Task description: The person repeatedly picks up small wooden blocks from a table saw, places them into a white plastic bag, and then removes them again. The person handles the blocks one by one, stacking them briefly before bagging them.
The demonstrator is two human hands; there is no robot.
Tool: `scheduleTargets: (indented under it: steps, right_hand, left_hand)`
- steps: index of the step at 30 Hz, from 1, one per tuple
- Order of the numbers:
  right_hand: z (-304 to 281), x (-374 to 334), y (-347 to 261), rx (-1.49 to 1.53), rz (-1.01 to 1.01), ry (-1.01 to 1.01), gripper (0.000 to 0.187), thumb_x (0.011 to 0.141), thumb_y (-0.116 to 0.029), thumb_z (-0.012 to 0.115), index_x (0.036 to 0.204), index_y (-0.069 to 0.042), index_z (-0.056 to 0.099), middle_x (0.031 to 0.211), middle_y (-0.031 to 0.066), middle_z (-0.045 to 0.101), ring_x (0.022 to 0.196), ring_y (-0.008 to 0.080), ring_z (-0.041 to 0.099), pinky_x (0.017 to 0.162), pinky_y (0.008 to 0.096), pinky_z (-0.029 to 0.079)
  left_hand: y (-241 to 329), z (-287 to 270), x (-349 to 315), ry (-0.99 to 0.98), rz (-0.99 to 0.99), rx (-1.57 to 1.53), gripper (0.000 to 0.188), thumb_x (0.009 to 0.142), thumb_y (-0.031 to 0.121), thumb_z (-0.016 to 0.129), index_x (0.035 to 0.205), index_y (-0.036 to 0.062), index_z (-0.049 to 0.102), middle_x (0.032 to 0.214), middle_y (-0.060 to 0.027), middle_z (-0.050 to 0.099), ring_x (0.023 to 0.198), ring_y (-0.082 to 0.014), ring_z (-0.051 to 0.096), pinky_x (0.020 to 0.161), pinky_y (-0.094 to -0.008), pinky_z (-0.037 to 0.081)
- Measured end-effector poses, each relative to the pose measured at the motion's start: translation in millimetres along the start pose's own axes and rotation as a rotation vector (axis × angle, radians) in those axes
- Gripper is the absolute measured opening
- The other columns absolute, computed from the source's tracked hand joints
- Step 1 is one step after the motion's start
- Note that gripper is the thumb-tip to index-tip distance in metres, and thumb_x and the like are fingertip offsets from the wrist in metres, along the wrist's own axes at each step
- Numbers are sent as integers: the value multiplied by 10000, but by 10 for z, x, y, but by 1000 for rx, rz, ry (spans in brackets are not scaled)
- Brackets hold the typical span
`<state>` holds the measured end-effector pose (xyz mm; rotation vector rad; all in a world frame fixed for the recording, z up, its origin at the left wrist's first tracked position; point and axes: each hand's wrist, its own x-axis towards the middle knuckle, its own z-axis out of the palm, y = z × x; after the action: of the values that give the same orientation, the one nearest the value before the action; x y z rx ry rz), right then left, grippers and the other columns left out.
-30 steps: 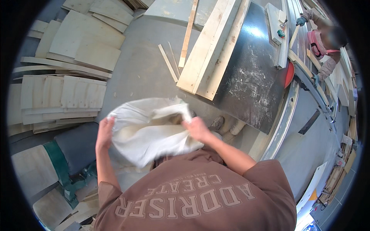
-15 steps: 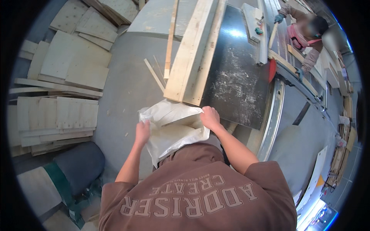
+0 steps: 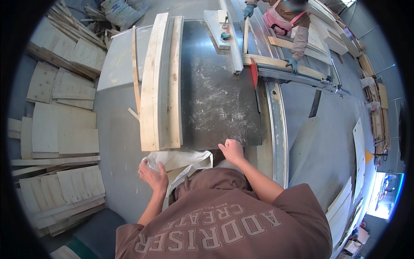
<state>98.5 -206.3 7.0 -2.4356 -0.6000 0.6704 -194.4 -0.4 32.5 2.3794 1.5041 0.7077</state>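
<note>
- The white sack (image 3: 177, 159) is in front of the person's waist, just beyond the brown T-shirt (image 3: 211, 211) and near the close ends of the planks; its mouth gapes.
- The left hand (image 3: 154, 176) is at the sack's left edge, fingers touching it and thumb standing apart from them; I cannot tell how firmly it grips.
- The right hand (image 3: 233, 152) is curled in on itself, thumb toward the sack, just beside the sack's right corner and near the tabletop's close edge.
- The black tabletop (image 3: 215, 99) is scuffed with whitish marks and catches a sheen at its far end.
- Long pale planks (image 3: 152, 95) run lengthwise along its left side.
- Toward its far right are a white board (image 3: 213, 26) with a small green tool (image 3: 225, 35) on it, a metal bar (image 3: 235, 54) and a red disc-shaped part (image 3: 253, 73).
- Along the right side runs a metal rail (image 3: 279, 134).
- Beyond it, a co-worker in a pink apron (image 3: 276, 20) has one blue-gloved hand (image 3: 291, 64) on a timber piece (image 3: 271, 61).
- The grey floor (image 3: 114, 116) shows pale flecks; a thin wooden strip (image 3: 135, 73) lies left of the planks.
- Plywood sheets (image 3: 64, 129) are piled along the left side, and a filled bag (image 3: 120, 14) sits at the far end.
- At lower right, a bright opening or screen (image 3: 385, 196) glows.
</note>
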Motion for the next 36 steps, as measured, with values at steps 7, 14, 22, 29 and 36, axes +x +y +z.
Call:
scheduleTargets:
  steps: [7, 14, 22, 29, 36]
  right_hand:
    - [-433, 392, 597, 88, -48, 65, 503, 932, -382, 799, 670, 1, 604, 713, 222, 668, 731, 458, 677, 667, 548, 517]
    - [-772, 724, 863, 167, -9, 2, 487, 939, -382, 790, 696, 4, 619, 718, 236, 670, 734, 460, 683, 658, 536, 520]
    - [-792, 997, 873, 147, 156, 137, 392, 945, -353, 785, 784, -30, 633, 780, 199, 701, 808, 440, 702, 725, 547, 537]
    - [-595, 1411, 780, 80, 247, 450, 461, 910, -343, 836, 1143, -26, 594, 1218, 197, 603, 1200, 423, 573, 1024, 539, 486]
    - [-849, 2292, 636, -19, 466, 602, 918, 764, -478, 951, 1404, -20, 479, 1405, 219, 522, 1336, 428, 498, 1129, 549, 438]
  left_hand:
    - [1016, 472, 237, -249, 78, -371, 435, 948, 139, 769, 1293, -34, 568, 1154, -186, 631, 1051, -338, 619, 963, -460, 497]
    - [1551, 763, 303, -367, -8, -525, 325, 978, 58, 732, 1245, -24, 567, 1056, -98, 663, 878, -175, 626, 804, -340, 546]
    - [1711, 886, 472, -545, -22, -517, 300, 979, 57, 725, 1243, -21, 606, 998, -85, 685, 831, -142, 643, 765, -312, 562]
    - [1710, 880, 744, -678, 6, -485, 255, 992, 71, 717, 1211, -21, 626, 979, -58, 693, 806, -111, 620, 747, -293, 546]
    - [1542, 774, 709, -697, -37, -499, 266, 973, 56, 722, 1208, -28, 628, 966, -65, 700, 798, -116, 631, 737, -296, 548]
